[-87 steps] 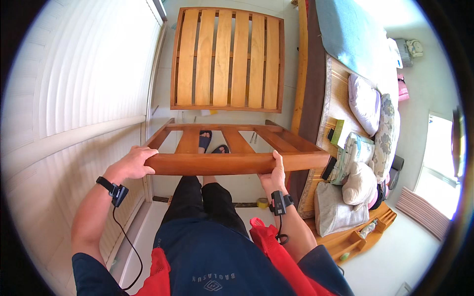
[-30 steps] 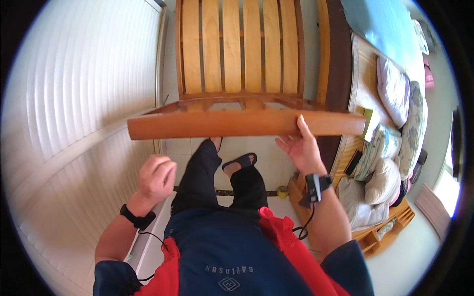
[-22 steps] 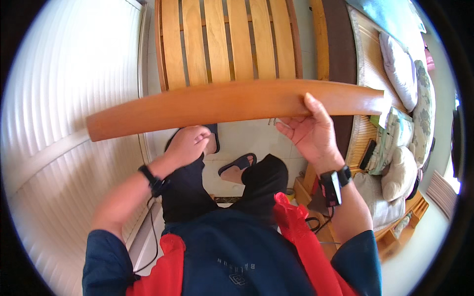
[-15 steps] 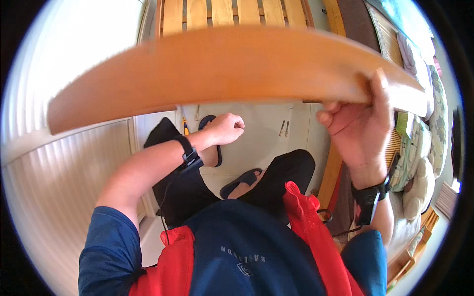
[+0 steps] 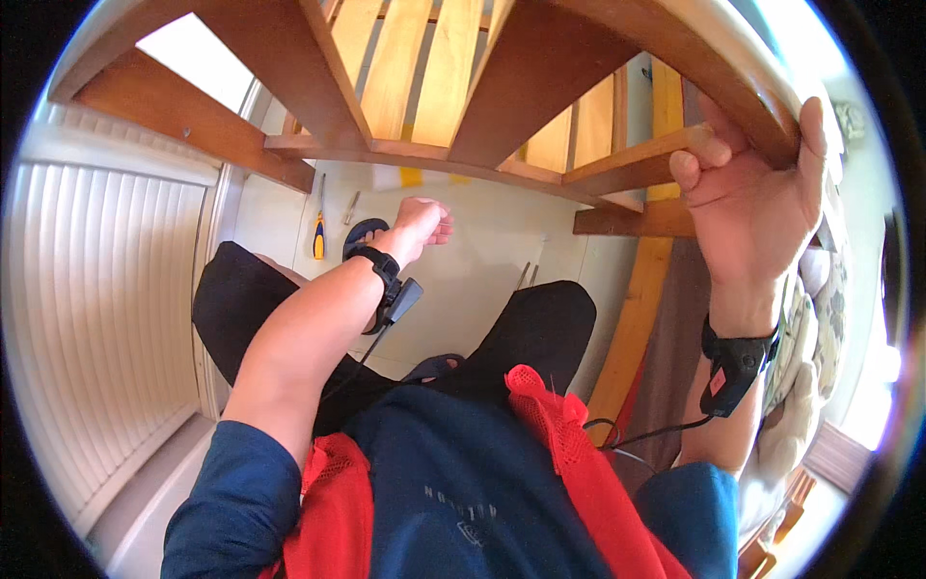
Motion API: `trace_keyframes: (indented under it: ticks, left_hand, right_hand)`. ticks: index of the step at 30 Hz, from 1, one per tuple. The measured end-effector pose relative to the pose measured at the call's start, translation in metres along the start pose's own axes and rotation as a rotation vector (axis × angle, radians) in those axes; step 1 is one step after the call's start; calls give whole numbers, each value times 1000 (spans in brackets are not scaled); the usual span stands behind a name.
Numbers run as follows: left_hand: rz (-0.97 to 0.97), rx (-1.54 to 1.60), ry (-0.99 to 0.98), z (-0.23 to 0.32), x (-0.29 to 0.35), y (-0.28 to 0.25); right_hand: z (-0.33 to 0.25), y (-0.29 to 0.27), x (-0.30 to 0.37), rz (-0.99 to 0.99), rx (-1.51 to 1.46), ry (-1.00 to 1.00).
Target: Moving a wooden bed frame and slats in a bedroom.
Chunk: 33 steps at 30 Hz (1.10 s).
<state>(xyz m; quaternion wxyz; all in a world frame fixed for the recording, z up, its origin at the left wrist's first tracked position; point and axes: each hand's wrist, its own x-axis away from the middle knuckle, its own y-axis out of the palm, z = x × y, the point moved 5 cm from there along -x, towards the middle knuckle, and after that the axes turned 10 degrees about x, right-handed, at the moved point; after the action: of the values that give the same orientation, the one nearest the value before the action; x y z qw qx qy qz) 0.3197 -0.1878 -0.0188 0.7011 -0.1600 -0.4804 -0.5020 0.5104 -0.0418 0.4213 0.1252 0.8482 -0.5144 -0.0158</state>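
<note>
A brown wooden bed end panel, a curved top rail joined by slats to a lower rail, stands tilted in front of me. My right hand is closed round the right part of its top rail, with the thumb on the outer side; some fingertips are hidden. My left hand hangs below the lower rail, apart from the wood, its fingers curled in. Whatever it may hold is hidden. On the floor past my left hand lie a screwdriver with a yellow and blue handle and a small metal piece.
Pale slats of a bed frame lie beyond the panel. A light wooden rail runs along the right, near cushions. Thin metal rods lie by my right knee. A white ribbed panel stands on the left.
The panel has tipped and come up, so its slats and lower rail now show. My right hand has moved right and up with it. My left hand has shifted slightly left.
</note>
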Motion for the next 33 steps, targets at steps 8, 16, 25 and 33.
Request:
trace_keyframes:
  ticks: [8, 16, 25, 33]
  left_hand:
    - [161, 795, 61, -25, -54, -30]
    - [361, 1281, 132, -12, -96, -79]
    - [193, 1535, 101, 15, -129, -88]
    - [294, 1294, 109, 13, -188, -103]
  right_hand:
    - [-1, 16, 5, -72, 20, -57]
    - [0, 23, 1, 89, 105, -111]
    - [-7, 29, -8, 28, 198, -136]
    - [-3, 28, -19, -14, 172, -171]
